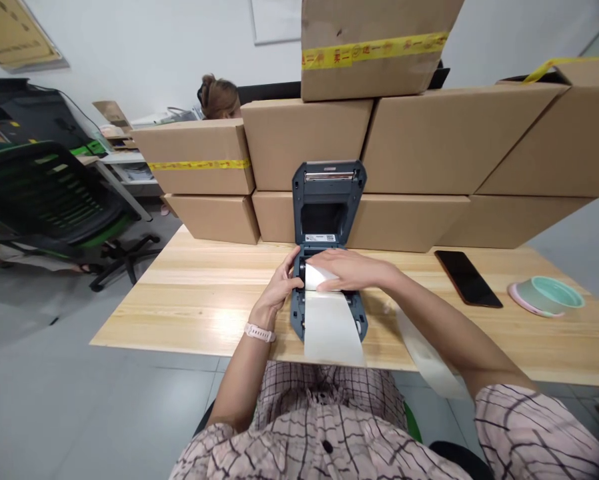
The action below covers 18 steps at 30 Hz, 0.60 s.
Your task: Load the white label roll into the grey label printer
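A dark grey label printer (pixel 328 193) stands on the wooden table with its lid raised. Inside it sits a roll of white labels (pixel 319 277), partly hidden by my right hand (pixel 347 268), whose fingers and thumb are closed over it. From the roll a white label strip (pixel 332 330) runs out across the front of the printer and past the table edge. At the printer's left side my left hand (pixel 278 283) grips the housing, its thumb at the inner edge beside the roll. Another pale strip (pixel 424 357) hangs over the table edge beneath my right forearm.
Cardboard boxes (pixel 414 143) are stacked along the back of the table (pixel 189 293). To the right lie a black phone (pixel 467 278) and a mint-green round container (pixel 549 293). Behind the boxes a person's head (pixel 219 97) shows. An office chair (pixel 54 207) stands at left.
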{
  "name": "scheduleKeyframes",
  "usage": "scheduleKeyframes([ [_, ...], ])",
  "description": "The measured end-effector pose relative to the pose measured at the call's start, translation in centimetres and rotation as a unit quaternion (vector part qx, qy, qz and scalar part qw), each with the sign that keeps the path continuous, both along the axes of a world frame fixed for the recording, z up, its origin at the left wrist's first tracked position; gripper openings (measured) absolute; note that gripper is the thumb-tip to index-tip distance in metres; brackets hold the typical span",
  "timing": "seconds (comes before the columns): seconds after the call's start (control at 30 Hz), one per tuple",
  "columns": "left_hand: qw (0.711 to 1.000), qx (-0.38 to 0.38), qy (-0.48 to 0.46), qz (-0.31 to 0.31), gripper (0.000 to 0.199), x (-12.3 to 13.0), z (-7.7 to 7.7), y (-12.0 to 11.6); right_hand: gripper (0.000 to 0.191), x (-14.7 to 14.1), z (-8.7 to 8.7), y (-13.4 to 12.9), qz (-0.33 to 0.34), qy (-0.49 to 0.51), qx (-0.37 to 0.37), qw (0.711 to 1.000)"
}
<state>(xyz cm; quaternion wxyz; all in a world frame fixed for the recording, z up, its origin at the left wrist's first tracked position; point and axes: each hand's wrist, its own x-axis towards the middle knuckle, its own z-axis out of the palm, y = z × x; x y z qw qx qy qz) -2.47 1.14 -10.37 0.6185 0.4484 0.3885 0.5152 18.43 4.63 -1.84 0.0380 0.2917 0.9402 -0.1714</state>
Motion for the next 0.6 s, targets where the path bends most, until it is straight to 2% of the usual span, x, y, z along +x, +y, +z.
scheduleKeyframes([
  [0.1, 1.0, 0.015, -0.002, -0.001, 0.096, 0.0, -0.1, -0.1, 0.061, 2.0, -0.6, -4.3, 0.032, 0.082, 0.034, 0.996],
  [0.23, 1.0, 0.024, -0.002, -0.004, 0.093, 0.1, 0.0, -0.3, 0.063, 3.3, -2.1, -8.7, -0.001, 0.077, 0.037, 0.996],
  [0.33, 1.0, 0.028, 0.002, -0.008, 0.093, 0.1, 0.0, -0.3, 0.065, 3.4, -2.7, -9.7, -0.024, 0.071, 0.036, 0.997],
  [0.47, 0.999, 0.037, 0.018, -0.011, 0.093, 0.0, -0.2, 0.0, 0.068, 3.1, -2.7, -9.5, -0.02, 0.054, 0.018, 0.998],
  [0.6, 0.998, 0.034, 0.057, 0.004, 0.089, 0.5, 0.1, -0.4, 0.085, 2.8, -2.7, -9.7, -0.026, 0.057, -0.001, 0.998],
])
